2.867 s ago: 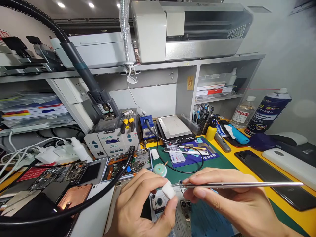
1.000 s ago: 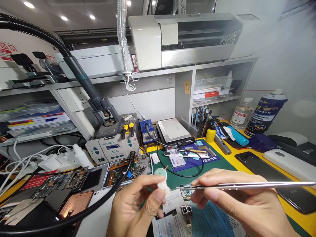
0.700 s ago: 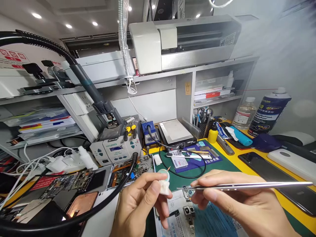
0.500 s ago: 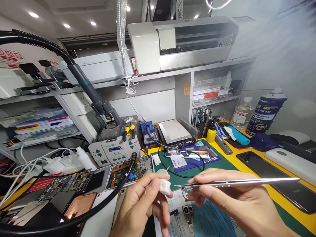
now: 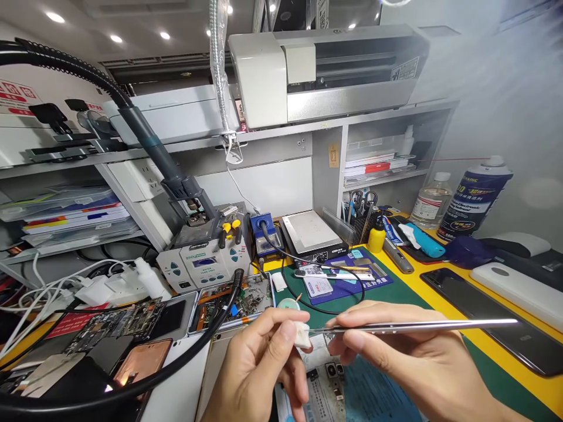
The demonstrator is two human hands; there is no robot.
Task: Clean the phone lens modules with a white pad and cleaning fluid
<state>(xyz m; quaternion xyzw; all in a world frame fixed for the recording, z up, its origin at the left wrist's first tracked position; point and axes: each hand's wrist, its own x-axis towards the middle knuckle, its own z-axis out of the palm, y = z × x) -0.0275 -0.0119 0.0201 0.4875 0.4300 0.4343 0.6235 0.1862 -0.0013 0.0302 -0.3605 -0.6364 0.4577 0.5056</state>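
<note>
Between the thumb and index finger of my left hand (image 5: 260, 357) is a small folded white cotton pad (image 5: 302, 336). My right hand (image 5: 413, 357) grips slim metal tweezers (image 5: 422, 326) in a pinch, with the shaft lying almost level and its tip pointing left. That tip reaches the right side of the cotton pad and seems to touch it. Below both hands lie a small phone camera module (image 5: 332, 370) and a printed blue-and-white sheet (image 5: 373, 390); the hands hide parts of the sheet.
A black hose (image 5: 176, 369) curves across the left front. Behind the hands sit a tray of small parts (image 5: 255, 293), a soldering station (image 5: 206, 266) and a hot plate (image 5: 314, 231). A black phone (image 5: 479, 305) lies at right; a spray can (image 5: 477, 199) stands behind it.
The tweezers have moved left and the cotton pad slightly right, closing the gap between them. The tip now meets the pad. Both hands keep their grips.
</note>
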